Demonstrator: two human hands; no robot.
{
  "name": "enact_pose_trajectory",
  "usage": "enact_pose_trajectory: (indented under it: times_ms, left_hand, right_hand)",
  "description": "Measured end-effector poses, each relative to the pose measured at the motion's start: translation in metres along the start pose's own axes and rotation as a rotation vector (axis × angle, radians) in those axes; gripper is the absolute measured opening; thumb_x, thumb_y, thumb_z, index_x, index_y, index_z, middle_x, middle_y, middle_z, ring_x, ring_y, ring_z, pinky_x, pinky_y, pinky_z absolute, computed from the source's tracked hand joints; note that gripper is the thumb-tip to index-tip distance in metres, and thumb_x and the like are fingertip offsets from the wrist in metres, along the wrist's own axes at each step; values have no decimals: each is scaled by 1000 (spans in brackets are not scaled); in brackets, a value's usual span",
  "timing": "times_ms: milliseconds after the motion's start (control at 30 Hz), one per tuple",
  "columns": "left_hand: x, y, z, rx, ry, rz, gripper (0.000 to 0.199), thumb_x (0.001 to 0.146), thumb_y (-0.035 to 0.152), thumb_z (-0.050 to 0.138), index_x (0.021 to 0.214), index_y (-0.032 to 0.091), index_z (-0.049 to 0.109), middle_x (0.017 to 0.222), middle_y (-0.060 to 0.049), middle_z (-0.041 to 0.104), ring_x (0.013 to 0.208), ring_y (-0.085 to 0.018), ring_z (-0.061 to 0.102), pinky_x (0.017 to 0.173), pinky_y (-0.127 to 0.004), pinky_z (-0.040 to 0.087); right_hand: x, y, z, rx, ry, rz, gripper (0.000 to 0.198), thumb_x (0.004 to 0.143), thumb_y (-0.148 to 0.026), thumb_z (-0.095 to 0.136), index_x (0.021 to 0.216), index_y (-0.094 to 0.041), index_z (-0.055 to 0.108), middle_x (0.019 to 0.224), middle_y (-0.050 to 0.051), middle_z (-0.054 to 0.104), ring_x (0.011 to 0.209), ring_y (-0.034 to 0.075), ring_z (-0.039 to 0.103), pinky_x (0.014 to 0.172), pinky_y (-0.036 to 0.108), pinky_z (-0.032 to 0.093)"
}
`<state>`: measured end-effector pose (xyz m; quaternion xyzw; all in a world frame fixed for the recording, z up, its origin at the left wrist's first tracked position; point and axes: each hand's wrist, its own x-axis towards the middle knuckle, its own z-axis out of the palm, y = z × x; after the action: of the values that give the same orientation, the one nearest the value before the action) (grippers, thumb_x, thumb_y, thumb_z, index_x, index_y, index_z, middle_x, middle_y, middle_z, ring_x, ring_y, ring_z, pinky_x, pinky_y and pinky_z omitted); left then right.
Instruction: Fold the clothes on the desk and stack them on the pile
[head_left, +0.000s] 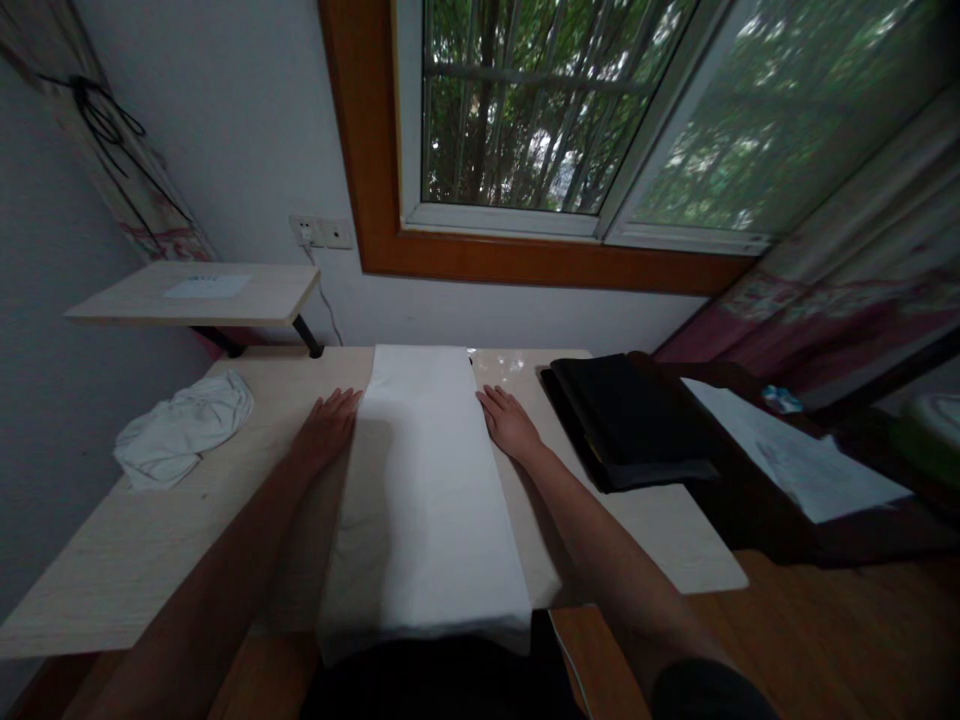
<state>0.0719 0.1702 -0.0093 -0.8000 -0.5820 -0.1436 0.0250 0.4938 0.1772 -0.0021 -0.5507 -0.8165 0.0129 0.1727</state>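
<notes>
A long white cloth (435,480) is laid lengthwise across the mid. of the surface (210,510), from about the far edge to the near one, where its end seems to be draped slightly over, close to the person's lap. Its L side is flanked by the L hand (330,425), its R side by the R hand (508,418). Both hands are placed palm-down towards the far end, w/ fingertips set at the cloth's edges. Fingers on both sides are held extended, only slightly spread; nothing is gripped, & no cloth is seen pinched.

Progress, as judged: flattening of the strip looks mostly done, since the top is shown smooth w/ sides fairly straight; some of the L part is darkened by shadow. More than one layer is suggested at the near L corner, but the no. of folds can't be told. Any tidying left would probably be needed at the near end, where the edge is less even.

A crumpled white cloth (184,430), well apart on the L, is touched by neither hand & hasn't been laid flat. On the R, a black folder-like case (630,415) is set near the R forearm, clear of the strip.
</notes>
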Motion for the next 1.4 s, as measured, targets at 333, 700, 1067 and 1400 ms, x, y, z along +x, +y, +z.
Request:
enact_pose_trajectory:
  times_ms: [333,700,1067,1400]
  left_hand:
    - [-56,-5,-18,-67,-124,195,55,103,38,39,158,32,39,168,-7,34,156,-31,28,123,-62,26]
    - [-92,31,-43,-141,-162,416,56,92,31,64,146,40,55,164,-3,42,158,-33,21,126,-64,18]
    - [-105,49,-53,-503,-203,563,37,97,31,61,133,34,67,128,-3,74,128,-21,64,128,-51,24]
    - [-99,72,-109,-1044,-347,-74,29,85,43,65,85,17,78,84,-7,79,79,-26,75,72,-34,58]
  right_hand:
    - [-63,0,-22,174,-53,-142,52,101,-27,52,153,-32,49,164,5,41,155,29,31,122,58,32]
    - [-96,-25,-45,369,-114,-322,45,94,-28,69,138,-38,66,161,2,45,154,30,29,123,55,32]
    - [-110,-38,-52,809,-176,-337,27,97,-51,65,115,-36,78,116,6,79,122,25,68,124,57,23]
    - [-93,-61,-105,1191,-282,151,29,78,-46,80,73,-17,78,68,2,71,62,15,61,61,26,47]
